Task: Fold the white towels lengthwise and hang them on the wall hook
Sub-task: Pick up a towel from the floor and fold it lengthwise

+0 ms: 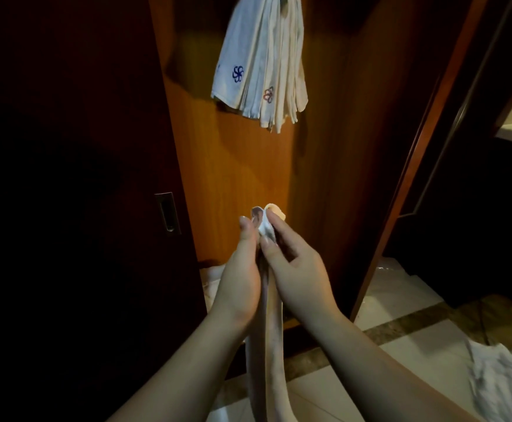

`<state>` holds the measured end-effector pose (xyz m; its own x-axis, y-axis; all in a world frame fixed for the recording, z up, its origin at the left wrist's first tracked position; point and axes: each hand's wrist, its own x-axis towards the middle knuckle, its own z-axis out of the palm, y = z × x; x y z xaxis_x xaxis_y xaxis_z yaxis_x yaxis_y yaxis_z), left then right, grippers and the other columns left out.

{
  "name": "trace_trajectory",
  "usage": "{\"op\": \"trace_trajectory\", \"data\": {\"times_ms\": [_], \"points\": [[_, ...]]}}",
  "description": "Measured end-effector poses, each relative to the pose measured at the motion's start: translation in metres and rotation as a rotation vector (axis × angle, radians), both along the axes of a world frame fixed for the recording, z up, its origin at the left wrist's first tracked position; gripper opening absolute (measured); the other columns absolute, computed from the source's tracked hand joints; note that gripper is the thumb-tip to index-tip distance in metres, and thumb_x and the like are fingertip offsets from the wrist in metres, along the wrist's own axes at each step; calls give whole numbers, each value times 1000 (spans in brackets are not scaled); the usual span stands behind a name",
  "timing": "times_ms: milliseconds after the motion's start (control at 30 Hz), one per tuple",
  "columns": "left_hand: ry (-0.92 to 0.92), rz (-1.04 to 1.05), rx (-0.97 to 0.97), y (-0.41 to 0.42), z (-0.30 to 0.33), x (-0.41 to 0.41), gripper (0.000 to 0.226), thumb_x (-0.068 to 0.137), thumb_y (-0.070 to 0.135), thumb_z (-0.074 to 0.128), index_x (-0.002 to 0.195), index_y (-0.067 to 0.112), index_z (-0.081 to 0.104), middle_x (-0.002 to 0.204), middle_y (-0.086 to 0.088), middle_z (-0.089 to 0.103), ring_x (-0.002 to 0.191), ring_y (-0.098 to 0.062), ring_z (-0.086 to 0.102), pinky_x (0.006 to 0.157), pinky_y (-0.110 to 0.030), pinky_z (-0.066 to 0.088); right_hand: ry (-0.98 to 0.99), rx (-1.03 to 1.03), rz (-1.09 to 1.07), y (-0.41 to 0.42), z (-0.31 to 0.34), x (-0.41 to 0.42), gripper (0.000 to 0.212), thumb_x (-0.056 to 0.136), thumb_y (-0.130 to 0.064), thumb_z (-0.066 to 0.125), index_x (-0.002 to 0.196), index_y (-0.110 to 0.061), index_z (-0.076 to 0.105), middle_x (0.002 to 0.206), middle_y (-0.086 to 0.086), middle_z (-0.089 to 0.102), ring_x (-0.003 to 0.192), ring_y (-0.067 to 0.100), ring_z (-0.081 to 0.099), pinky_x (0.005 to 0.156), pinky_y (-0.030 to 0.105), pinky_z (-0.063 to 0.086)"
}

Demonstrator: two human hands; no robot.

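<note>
White towel (268,324): folded narrow, hanging limp between both hands, below the hung towels (262,62).
Left hand (239,278): pinching the top fold.
Right hand (297,269): pinching it too.
Handling: soft, light (likely slippery); hold the looped top.

A narrow folded white towel (268,324) hangs straight down, its top corner pinched up in front of the wooden panel. Above, a bunch of folded white towels (261,65) hangs against that panel, 2 showing embroidered flower logos.
</note>
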<state>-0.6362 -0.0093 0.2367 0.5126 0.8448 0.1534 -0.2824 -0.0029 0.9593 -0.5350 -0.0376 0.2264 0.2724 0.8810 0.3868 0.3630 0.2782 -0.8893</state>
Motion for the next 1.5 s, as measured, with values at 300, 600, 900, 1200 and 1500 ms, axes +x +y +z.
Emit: {"op": "trace_trajectory", "data": {"times_ms": [300, 600, 900, 1200, 1500], "points": [[86, -114, 28, 3, 17, -6, 63, 90, 60, 28, 125, 22, 64, 98, 30, 72, 96, 21, 61, 70, -1, 46, -112, 157, -95, 2, -7, 14, 53, 99, -6, 54, 148, -23, 46, 111, -54, 52, 113, -24, 51, 89, -4, 36], [455, 350, 411, 37, 17, -11, 32, 99, 44, 52, 125, 29, 63, 133, 16, 54, 116, 14, 49, 84, -1, 36, -206, 129, -132, 10, 22, 47, 27, 103, -24, 50, 122, -33, 67, 103, -33, 67, 103, -13, 61, 80, 2, 43], [1107, 42, 724, 82, 24, -38, 19, 91, 44, 66, 78, 33, 60, 83, 6, 58, 84, -14, 53, 73, -32, 38, -393, 117, -141, 4, 65, 90, 22, 98, -31, 45, 94, -48, 59, 91, -40, 63, 89, -18, 57, 70, 0, 39], [1103, 188, 1306, 103, 61, -59, 11, 93, 38, 65, 87, 29, 66, 79, 12, 49, 85, -9, 44, 90, -32, 22, -744, -270, 10, -4, 87, 145, 17, 98, -26, 57, 95, -39, 67, 84, -14, 70, 72, -3, 66, 59, 13, 51], [1389, 105, 1175, 115, 75, -54, 14, 97, 34, 56, 103, 38, 43, 93, 14, 49, 100, -12, 41, 101, -39, 25, -1289, -425, 89, 18, 81, 143, 15, 98, -36, 58, 108, -26, 62, 85, -13, 61, 77, 5, 58, 69, 23, 49]]}}
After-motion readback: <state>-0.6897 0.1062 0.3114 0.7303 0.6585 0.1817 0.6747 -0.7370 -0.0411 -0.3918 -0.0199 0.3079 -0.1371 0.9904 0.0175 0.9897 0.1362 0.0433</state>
